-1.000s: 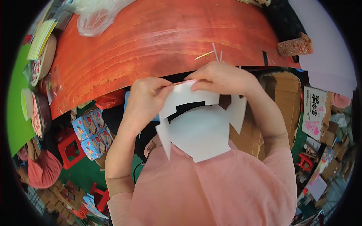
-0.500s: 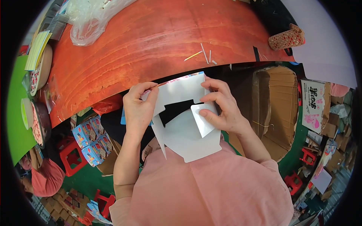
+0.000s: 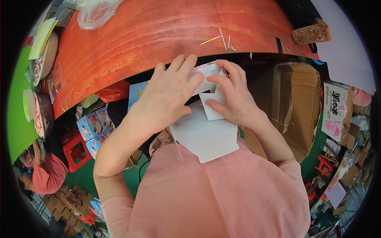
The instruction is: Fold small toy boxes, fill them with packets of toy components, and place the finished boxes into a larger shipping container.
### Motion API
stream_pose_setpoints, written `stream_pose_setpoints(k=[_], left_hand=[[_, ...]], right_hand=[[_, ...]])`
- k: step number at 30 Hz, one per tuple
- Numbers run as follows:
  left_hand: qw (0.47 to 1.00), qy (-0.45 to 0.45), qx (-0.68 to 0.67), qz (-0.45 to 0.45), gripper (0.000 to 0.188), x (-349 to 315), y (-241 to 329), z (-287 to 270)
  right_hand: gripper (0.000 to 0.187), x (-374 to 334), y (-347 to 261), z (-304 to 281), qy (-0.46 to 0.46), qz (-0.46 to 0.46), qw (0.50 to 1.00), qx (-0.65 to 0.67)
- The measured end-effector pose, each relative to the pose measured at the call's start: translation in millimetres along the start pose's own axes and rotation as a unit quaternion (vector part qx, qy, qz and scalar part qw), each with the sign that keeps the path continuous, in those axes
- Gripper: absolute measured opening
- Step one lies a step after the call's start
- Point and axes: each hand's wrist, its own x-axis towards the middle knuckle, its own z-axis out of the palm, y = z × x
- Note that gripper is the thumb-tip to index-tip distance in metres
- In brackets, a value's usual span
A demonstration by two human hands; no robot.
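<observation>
"While both bare hands crowd in at the near edge of the red wooden table [image 3: 158, 35], the open white cardboard carton [image 3: 206, 131], patterned along its far rim, sits right between them!"

"And how does it lie?"

"Its far rim runs across from left to right, climbing a touch to the right. The broad white panel points back at the wearer's pink cloth top [image 3: 222, 190]. The carton's left side is hidden, so I can't call its full long axis."

"Which hand is nearer?"

"Close contest! The bare left hand [image 3: 168, 93] is over the carton's left side, the bare right hand [image 3: 237, 97] hugs the right. But the small white squared cardboard flap [image 3: 212, 111] belongs to the right: it's just under that thumb."

"Talk me through the grips."

"Left is spread wide, palm down, fingers fanned, nothing clasped; whether its underside touches card, I can't tell. Right is curved like a C, thumb against the little flap, fingertips at the carton's right wall, a clear gap between. Whether it's truly pinching, the view won't say."
</observation>
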Motion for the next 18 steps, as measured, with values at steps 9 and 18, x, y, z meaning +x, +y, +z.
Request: stream_pose_setpoints(k=[9,18], left_hand=[[0.984,-0.103,0.146,-0.019,0.055,14.9,10.4,18.4],[0.994,0.012,-0.106,-0.038,0.054,8.1,-11.2,10.7]], right_hand=[[0.081,1.6,2.3,13.6,0.047,0.059,0.996,0.047],[0.071,16.6,12.7,5.3,0.033,-0.059,0.992,-0.105]])
